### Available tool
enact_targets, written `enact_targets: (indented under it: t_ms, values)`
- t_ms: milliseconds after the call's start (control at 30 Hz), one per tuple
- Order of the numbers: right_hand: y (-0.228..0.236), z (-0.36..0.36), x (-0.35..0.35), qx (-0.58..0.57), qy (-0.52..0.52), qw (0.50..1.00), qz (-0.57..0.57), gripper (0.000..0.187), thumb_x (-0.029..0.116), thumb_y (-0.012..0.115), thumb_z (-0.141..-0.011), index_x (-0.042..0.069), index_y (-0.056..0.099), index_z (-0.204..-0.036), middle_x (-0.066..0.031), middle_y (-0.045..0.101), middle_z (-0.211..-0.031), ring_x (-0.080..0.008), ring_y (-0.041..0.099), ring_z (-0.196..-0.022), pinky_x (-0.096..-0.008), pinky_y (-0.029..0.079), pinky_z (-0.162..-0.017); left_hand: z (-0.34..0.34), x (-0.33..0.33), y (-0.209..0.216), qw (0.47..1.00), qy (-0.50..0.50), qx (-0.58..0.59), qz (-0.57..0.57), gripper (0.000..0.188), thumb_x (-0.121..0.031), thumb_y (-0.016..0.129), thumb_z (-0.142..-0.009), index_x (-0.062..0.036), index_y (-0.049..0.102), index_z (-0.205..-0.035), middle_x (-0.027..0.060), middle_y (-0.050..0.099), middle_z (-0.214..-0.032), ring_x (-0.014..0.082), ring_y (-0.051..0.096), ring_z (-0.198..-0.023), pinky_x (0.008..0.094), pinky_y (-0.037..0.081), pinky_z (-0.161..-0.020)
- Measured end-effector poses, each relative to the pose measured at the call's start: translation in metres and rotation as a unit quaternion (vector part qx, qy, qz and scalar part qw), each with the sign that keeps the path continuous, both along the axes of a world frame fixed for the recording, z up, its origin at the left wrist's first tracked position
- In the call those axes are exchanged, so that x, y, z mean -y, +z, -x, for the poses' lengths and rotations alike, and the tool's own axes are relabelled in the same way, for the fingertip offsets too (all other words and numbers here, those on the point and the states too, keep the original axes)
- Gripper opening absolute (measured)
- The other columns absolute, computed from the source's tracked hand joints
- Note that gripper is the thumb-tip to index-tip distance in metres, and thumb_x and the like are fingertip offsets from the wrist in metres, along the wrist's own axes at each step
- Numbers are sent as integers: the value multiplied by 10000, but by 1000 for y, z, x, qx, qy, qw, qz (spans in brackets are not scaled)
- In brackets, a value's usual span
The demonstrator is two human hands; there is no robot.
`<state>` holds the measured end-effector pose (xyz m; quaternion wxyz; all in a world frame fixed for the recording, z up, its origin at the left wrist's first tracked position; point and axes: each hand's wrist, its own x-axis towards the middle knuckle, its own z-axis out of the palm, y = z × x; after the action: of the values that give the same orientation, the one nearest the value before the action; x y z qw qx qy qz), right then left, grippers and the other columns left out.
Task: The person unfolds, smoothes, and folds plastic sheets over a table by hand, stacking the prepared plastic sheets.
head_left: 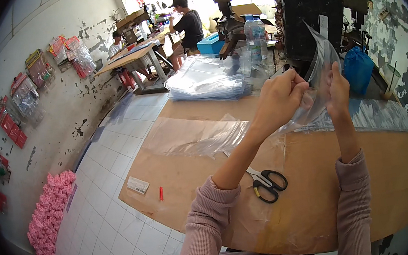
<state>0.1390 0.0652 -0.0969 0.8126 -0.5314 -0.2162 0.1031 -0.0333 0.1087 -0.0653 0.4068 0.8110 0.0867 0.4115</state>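
Note:
Above the brown work table I hold up a transparent plastic sheet with both hands. My left hand is closed, its thumb and fingertips pinching the sheet's edge. Behind the sheet's right side, my right hand grips it with the thumb pointing up; some of its fingers show through the plastic. Black-handled scissors lie below my left forearm, their blades partly hidden by it. Flat transparent plastic is spread across the table to the left, with more plastic film to the right.
A stack of transparent sheets sits at the table's far left, near water bottles. A black machine stands behind my hands, a blue bag beside it. A red pen-like piece lies near the left edge. Two people work farther back.

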Motion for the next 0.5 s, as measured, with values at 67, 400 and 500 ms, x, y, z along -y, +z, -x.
enact_targets:
  t_ms: [67,400,500]
  values:
    - [0,-2,0,-19,35,998,-50,356,392,478,-839,86,448,-661,42,359,-551,-43,311,-432,-195,228,-392,2,5,3,999,-20,9,35,106,-58,519,-797,44,493,-781,121,605,-643,167,627,-627,230,465,-553]
    - [4,-6,3,1,-15,997,-73,375,387,449,-854,99,425,-615,52,316,-530,-36,297,-432,-196,213,-378,-4,24,-7,967,181,-28,-177,186,-187,622,-730,-53,504,-780,31,601,-648,157,599,-616,477,230,-925]
    - [3,-9,2,4,-13,997,-79,360,414,451,-848,130,434,-627,79,287,-548,-22,253,-470,-187,194,-417,-2,23,-5,966,181,-11,-183,141,-176,609,-738,-69,522,-767,7,592,-648,146,594,-634,515,209,-923]
